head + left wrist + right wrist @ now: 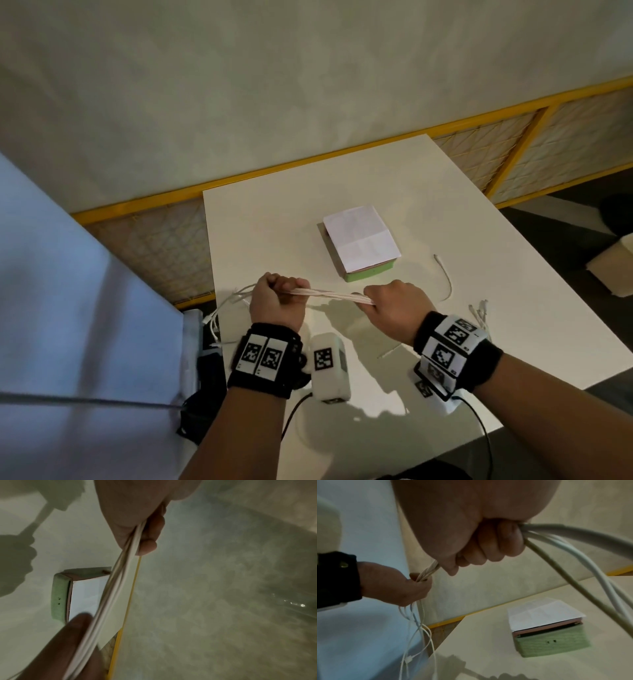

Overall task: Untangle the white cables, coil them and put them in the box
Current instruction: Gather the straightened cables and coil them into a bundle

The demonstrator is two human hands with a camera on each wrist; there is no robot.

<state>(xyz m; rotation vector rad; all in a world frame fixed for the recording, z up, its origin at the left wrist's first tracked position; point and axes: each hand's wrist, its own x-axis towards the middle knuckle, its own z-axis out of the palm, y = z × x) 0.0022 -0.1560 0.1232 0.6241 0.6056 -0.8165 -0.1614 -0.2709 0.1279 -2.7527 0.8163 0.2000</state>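
Observation:
A bundle of white cables (330,294) is stretched taut between my two fists above the white table (445,212). My left hand (279,296) grips one end, and loose cable ends (219,315) with plugs hang off the table's left edge. My right hand (394,305) grips the other end, with cable tails (479,311) lying beside its wrist. In the right wrist view the strands (428,572) look twisted between the hands (471,547). The green box (370,274) sits behind the hands, with a white paper (359,238) over its top. The left wrist view shows the bundle (111,595) crossing in front of the box (60,596).
One separate white cable (445,277) lies curved on the table right of the box. A yellow-framed mesh barrier (513,150) runs behind the table. A pale blue surface (68,308) stands close on the left. A cardboard box (613,267) sits on the floor at the right.

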